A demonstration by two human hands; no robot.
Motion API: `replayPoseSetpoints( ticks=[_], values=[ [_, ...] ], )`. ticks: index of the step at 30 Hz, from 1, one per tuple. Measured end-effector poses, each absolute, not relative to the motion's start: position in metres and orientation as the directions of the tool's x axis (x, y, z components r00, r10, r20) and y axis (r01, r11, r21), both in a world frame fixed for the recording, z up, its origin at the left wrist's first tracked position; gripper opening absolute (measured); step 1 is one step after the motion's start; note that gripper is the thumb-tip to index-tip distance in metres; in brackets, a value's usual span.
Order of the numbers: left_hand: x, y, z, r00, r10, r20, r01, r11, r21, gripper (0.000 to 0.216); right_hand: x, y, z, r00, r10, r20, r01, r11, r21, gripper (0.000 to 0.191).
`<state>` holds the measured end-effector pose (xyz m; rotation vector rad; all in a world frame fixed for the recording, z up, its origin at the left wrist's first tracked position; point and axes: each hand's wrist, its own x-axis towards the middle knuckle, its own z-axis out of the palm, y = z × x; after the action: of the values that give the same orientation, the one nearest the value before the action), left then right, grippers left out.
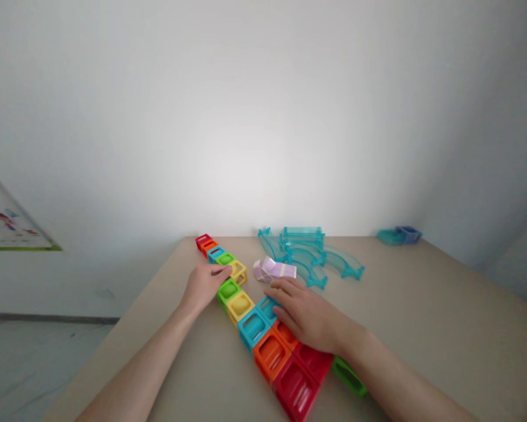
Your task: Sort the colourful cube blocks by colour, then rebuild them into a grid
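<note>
My left hand [207, 284] is closed, its fingertips pressed together at the left edge of a yellow block [239, 272]. That block is the near end of a row of hollow coloured blocks running back through green [225, 258], blue, orange and red [204, 240]. Just nearer lies a second set, with a green block [229, 288] and a yellow block [240, 305] leading to pairs of blue [253, 327], orange and red blocks [295, 387]. Across the right-hand blue and orange blocks lies my right hand [305, 310], fingers stretched out, partly covering them.
Clear teal track pieces [307, 255] lie near the wall. A crumpled purple-and-white packet [275, 269] sits between them and the blocks. Another green block [349, 376] is under my right forearm. A blue box-shaped piece [408, 235] and a teal piece [390, 237] stand at the far right.
</note>
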<state>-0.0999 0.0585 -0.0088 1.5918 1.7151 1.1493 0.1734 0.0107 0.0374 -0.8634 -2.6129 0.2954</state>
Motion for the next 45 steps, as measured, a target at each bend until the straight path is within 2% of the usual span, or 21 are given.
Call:
replayPoseSetpoints(
  ticks=[5, 8, 10, 12, 15, 17, 21, 27, 32, 38, 45],
  values=[
    [-0.097, 0.053, -0.014, -0.130, 0.989, 0.066, 0.394, -0.010, 0.919, 0.066, 0.175, 0.009, 0.039, -0.759, 0.586, 0.284, 0.509, 0.806, -0.303, 0.034],
    [-0.099, 0.045, -0.011, -0.103, 0.994, 0.041, 0.416, 0.006, 0.909, 0.063, 0.175, 0.009, 0.040, -0.767, 0.576, 0.282, 0.498, 0.812, -0.303, 0.034],
    [-0.098, 0.035, -0.005, -0.140, 0.983, 0.119, 0.557, -0.021, 0.830, 0.051, 0.174, 0.008, 0.040, -0.766, 0.578, 0.281, 0.501, 0.811, -0.302, 0.034],
    [-0.093, 0.020, 0.003, -0.152, 0.945, 0.289, 0.738, -0.086, 0.670, 0.038, 0.174, 0.008, 0.040, -0.766, 0.579, 0.279, 0.504, 0.811, -0.297, 0.034],
    [-0.075, -0.008, 0.011, 0.089, 0.832, 0.548, 0.853, -0.348, 0.390, 0.030, 0.174, 0.008, 0.040, -0.767, 0.577, 0.281, 0.508, 0.813, -0.285, 0.033],
    [-0.058, -0.026, 0.010, 0.250, 0.806, 0.537, 0.829, -0.465, 0.312, 0.039, 0.174, 0.008, 0.040, -0.769, 0.574, 0.282, 0.507, 0.816, -0.279, 0.033],
    [-0.026, -0.051, -0.008, 0.339, 0.832, 0.438, 0.875, -0.450, 0.179, 0.068, 0.174, 0.009, 0.039, -0.774, 0.566, 0.284, 0.502, 0.822, -0.269, 0.034],
    [-0.008, -0.062, -0.026, 0.303, 0.846, 0.439, 0.934, -0.356, 0.041, 0.060, 0.173, 0.010, 0.037, -0.773, 0.563, 0.291, 0.499, 0.824, -0.268, 0.032],
    [-0.003, -0.065, -0.024, 0.271, 0.877, 0.396, 0.958, -0.287, -0.020, 0.061, 0.171, 0.011, 0.036, -0.774, 0.562, 0.293, 0.490, 0.824, -0.285, 0.030],
    [-0.002, -0.070, -0.026, 0.196, 0.919, 0.342, 0.978, -0.207, -0.005, 0.062, 0.171, 0.012, 0.032, -0.770, 0.556, 0.314, 0.491, 0.830, -0.264, 0.028],
    [-0.013, -0.071, -0.023, 0.314, 0.897, 0.310, 0.942, -0.334, 0.013, 0.061, 0.171, 0.013, 0.032, -0.774, 0.557, 0.303, 0.490, 0.828, -0.271, 0.028]
  ],
)
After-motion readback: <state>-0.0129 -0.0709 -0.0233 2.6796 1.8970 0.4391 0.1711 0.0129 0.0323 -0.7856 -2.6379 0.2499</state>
